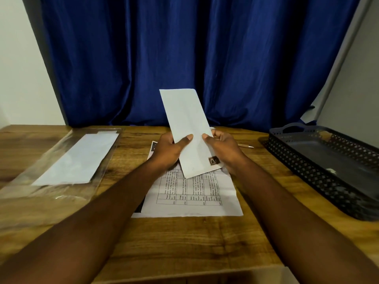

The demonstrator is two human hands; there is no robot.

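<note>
Over the middle of the wooden table (pixel 184 238), I see a long white envelope (pixel 187 128) held up off the surface, standing almost on end and leaning a little to the left. My left hand (pixel 170 149) and right hand (pixel 222 149) both grip it near its lower half, thumbs pressed on the near face, fingers curled behind. A small dark stamp (pixel 213 160) sits by its lower right corner.

Beneath the hands, a printed sheet (pixel 190 199) with a table of text lies flat on the wood, and another paper pokes out from under its left edge. To the left, a clear plastic sleeve (pixel 51 187) lies on the table with white envelopes (pixel 80 158) inside. A pen (pixel 246 145) lies just beyond the right hand. On the right stands a black perforated tray (pixel 303 173) with a handle at its far end.

A deep blue curtain (pixel 184 48) hangs behind the table, falling in folds to its back edge. A pale wall (pixel 18 68) shows at the left.
</note>
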